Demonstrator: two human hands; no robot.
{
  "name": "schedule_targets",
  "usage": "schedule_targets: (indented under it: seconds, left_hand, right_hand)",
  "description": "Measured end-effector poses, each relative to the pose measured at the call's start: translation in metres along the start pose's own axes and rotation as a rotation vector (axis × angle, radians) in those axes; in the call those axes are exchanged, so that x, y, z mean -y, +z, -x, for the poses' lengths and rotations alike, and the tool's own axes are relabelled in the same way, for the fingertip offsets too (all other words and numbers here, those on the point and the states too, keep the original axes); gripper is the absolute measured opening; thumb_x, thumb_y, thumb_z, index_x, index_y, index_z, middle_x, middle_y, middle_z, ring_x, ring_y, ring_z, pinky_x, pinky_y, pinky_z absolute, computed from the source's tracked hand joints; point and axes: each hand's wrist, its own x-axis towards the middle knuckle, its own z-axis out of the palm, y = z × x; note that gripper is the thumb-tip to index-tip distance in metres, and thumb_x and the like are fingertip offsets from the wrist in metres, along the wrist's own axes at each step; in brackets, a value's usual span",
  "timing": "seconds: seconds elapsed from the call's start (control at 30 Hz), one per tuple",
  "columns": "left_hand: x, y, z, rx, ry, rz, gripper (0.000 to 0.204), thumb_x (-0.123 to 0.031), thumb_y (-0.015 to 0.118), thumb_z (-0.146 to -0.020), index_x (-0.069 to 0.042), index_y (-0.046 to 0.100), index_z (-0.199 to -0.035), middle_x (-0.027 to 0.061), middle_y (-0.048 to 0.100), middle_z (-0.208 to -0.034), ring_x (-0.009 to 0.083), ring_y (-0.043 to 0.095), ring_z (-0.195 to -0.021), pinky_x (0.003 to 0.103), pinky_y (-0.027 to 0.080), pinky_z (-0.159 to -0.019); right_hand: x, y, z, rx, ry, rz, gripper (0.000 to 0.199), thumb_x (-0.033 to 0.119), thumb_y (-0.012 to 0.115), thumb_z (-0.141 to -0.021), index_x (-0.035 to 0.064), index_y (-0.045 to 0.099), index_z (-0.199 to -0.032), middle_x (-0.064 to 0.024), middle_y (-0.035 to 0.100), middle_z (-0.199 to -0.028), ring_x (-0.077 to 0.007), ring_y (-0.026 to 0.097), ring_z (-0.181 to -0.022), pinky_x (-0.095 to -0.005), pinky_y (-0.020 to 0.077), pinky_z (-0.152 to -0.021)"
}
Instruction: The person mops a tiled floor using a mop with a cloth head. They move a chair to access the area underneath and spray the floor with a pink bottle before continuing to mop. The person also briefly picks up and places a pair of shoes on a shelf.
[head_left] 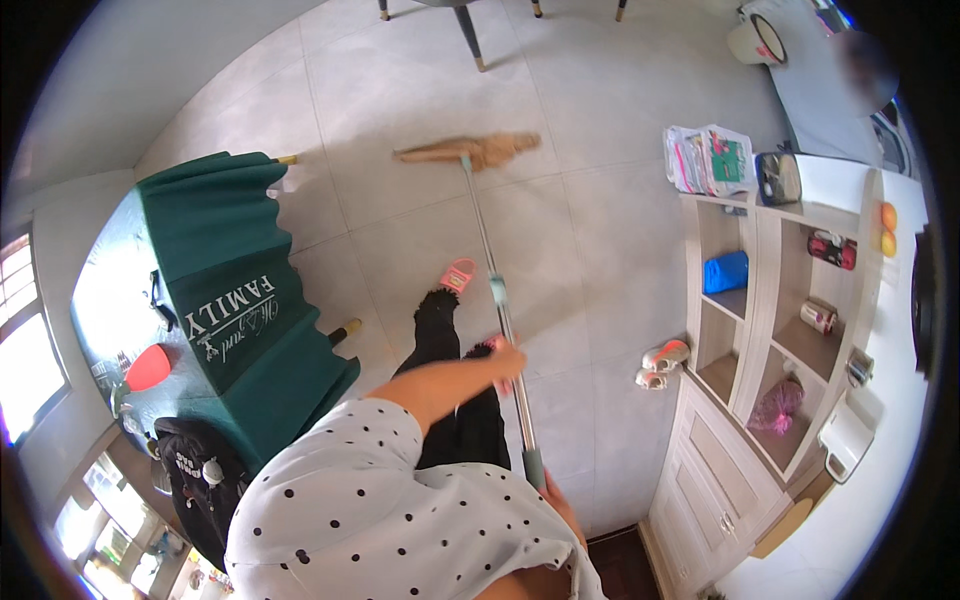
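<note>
Pale large-tiled floor [620, 250], grey walls curving toward the rim. Far left: table [215, 235] under a dark green cloth, scalloped hem hanging loose; black backpack [195, 490] against its near end. Hem and gold-tipped table leg [342, 333] form the left limit, a likely snag for a wide sweep.

Centre: mop [506, 322] slants from the person's middle out over the tile, its tan head [480, 152] spread flat ahead of the feet. Head blurred; probably soft, floppy fabric, though texture is hard to tell. Dark chair legs [465, 35] stand beyond it, the far limit. Pink slipper [458, 275] just left of the pole.

Left hand [508, 366] reaches across, fingers wrapped round the bare metal shaft below the green joint [498, 290]. Right hand [556, 498], partly hidden, seems closed round the mop at the green end grip [534, 467]. Judged light and stiff along the pole, drag mostly at the head; smooth metal may slip if wet, so the sleeve-like end grip is the surer hold.

Right: tile runs on to a pair of shoes [666, 356] beside the pale shelf unit [690, 440], whose hard edge bounds that side.
</note>
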Motion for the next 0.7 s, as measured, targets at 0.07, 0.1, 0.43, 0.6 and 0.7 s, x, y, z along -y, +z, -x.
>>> schedule_targets:
  seconds: [0.07,0.1,0.43,0.6,0.7]
  left_hand:
    - [-0.029,0.104,0.065,0.108,-0.296,-0.047,0.036,-0.023,0.032,-0.082,0.007,0.051,-0.085,0.0336,0.05,-0.076,0.0453,0.055,-0.056,0.065,0.039,-0.05]
    - [-0.041,0.137,0.095,0.086,-0.302,-0.116,0.035,-0.022,0.034,-0.082,0.009,0.049,-0.085,0.0324,0.051,-0.076,0.0439,0.055,-0.056,0.062,0.041,-0.049]
    - [-0.071,0.211,0.213,-0.197,-0.196,0.291,0.033,-0.017,0.046,-0.079,0.017,0.043,-0.08,0.0255,0.057,-0.069,0.0357,0.059,-0.053,0.044,0.053,-0.048]
    - [-0.089,0.167,0.262,-0.254,-0.176,0.48,0.036,-0.019,0.051,-0.078,0.015,0.043,-0.087,0.0254,0.057,-0.073,0.0365,0.06,-0.056,0.045,0.052,-0.047]
    - [-0.081,0.124,0.273,-0.422,-0.221,0.563,0.03,-0.018,0.05,-0.078,0.011,0.05,-0.074,0.0226,0.058,-0.066,0.034,0.06,-0.056,0.046,0.052,-0.047]
  right_hand:
    - [-0.035,-0.021,0.036,-0.093,0.017,-0.009,0.052,0.019,0.047,-0.086,0.017,0.025,-0.133,-0.0058,0.05,-0.081,-0.0092,0.045,-0.055,-0.0223,0.0398,-0.05]
    - [-0.044,-0.028,0.053,-0.116,0.024,-0.001,0.052,0.019,0.047,-0.086,0.0167,0.025,-0.133,-0.0058,0.05,-0.082,-0.0091,0.045,-0.056,-0.0222,0.0399,-0.05]
    - [-0.073,-0.054,0.133,-0.109,0.004,0.147,0.05,0.015,0.047,-0.086,0.0135,0.028,-0.131,-0.0058,0.05,-0.093,-0.0079,0.048,-0.066,-0.021,0.0408,-0.059]
    - [-0.059,-0.051,0.121,0.022,-0.094,0.299,0.049,0.013,0.048,-0.086,0.0118,0.03,-0.131,-0.0058,0.051,-0.099,-0.0073,0.049,-0.071,-0.0203,0.0412,-0.064]
    - [-0.04,-0.037,0.105,0.119,-0.149,0.365,0.048,0.012,0.048,-0.085,0.0109,0.031,-0.13,-0.0058,0.051,-0.102,-0.007,0.05,-0.074,-0.02,0.0415,-0.066]
